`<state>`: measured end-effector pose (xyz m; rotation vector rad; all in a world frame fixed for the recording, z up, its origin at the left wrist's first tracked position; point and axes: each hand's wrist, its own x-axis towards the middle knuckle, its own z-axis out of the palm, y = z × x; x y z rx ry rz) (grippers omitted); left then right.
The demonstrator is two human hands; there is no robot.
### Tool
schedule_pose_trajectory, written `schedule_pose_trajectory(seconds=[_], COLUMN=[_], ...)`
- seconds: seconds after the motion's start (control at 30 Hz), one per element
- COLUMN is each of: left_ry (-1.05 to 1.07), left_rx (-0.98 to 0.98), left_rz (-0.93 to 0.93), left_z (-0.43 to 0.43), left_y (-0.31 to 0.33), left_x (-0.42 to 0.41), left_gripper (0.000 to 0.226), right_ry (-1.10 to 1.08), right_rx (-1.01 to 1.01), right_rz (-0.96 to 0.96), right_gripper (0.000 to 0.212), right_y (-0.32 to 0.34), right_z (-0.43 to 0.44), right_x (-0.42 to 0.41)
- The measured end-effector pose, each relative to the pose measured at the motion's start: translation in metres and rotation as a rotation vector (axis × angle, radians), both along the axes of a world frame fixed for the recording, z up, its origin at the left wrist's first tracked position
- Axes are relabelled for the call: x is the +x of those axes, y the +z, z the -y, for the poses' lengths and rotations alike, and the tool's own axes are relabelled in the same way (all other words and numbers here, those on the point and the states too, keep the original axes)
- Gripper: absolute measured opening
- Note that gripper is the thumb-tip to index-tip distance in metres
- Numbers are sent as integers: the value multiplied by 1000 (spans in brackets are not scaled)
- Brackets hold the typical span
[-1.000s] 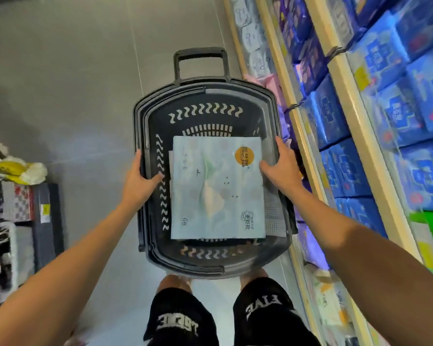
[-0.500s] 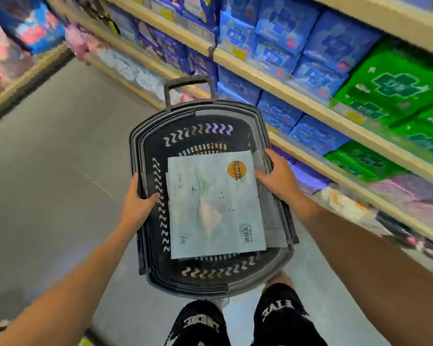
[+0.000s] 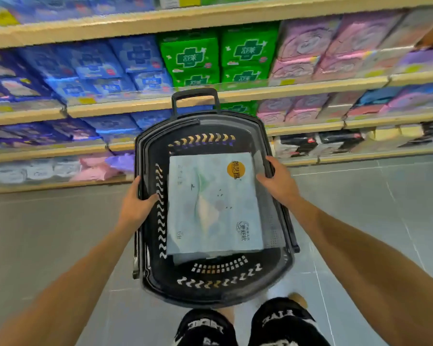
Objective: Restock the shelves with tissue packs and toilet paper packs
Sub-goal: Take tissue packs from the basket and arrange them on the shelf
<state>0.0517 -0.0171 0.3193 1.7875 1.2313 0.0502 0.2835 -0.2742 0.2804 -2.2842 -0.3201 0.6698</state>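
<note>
I carry a black plastic shopping basket (image 3: 210, 293) at waist height, level in front of me. A pale blue tissue pack (image 3: 214, 203) with an orange round label lies flat inside it. My left hand (image 3: 136, 204) grips the basket's left rim, fingers curled over the edge. On the right rim my right hand (image 3: 279, 182) holds on, its fingertips close to the pack's right edge. The basket's pull handle (image 3: 194, 96) sticks up at the far end, toward the shelves.
Wooden shelves (image 3: 285, 89) run across the view ahead, filled with blue packs (image 3: 90, 63), green packs (image 3: 215, 56) and pink and purple packs (image 3: 318, 53). The lowest shelf (image 3: 55, 184) holds white and pink packs. Grey tiled floor (image 3: 360, 208) lies between me and the shelves.
The view has swung from along the aisle round to face the shelves square on. Both hands have kept their grip on the basket, and the pack has stayed in place.
</note>
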Motion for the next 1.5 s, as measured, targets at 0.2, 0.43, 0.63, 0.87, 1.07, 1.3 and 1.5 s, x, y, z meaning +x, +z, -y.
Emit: schedule_pose_trajectory(seconds=[0.2, 0.43, 0.63, 0.87, 1.07, 1.3, 1.5], left_ry=[-219, -439, -607, -830, -1021, -1209, -1363], left_rx=[71, 69, 56, 13, 7, -63, -10], left_rz=[25, 62, 60, 46, 23, 36, 48], left_z=[102, 259, 392, 526, 624, 743, 844], left_y=[15, 27, 28, 27, 20, 19, 27], left_x=[79, 154, 211, 295, 392, 525, 638], left_gripper=[71, 71, 72, 72, 75, 76, 74], right_ry=[-206, -409, -566, -784, -986, -1164, -1301], right_rx=[13, -12, -76, -142, -175, -158, -112], right_rz=[31, 65, 117, 132, 118, 99, 114], right_gripper=[73, 74, 74, 71, 69, 73, 76], right_y=[18, 42, 58, 66, 54, 51, 54], right_z=[150, 335, 479, 613, 710, 801, 878], right_x=[14, 17, 19, 26, 53, 132, 201])
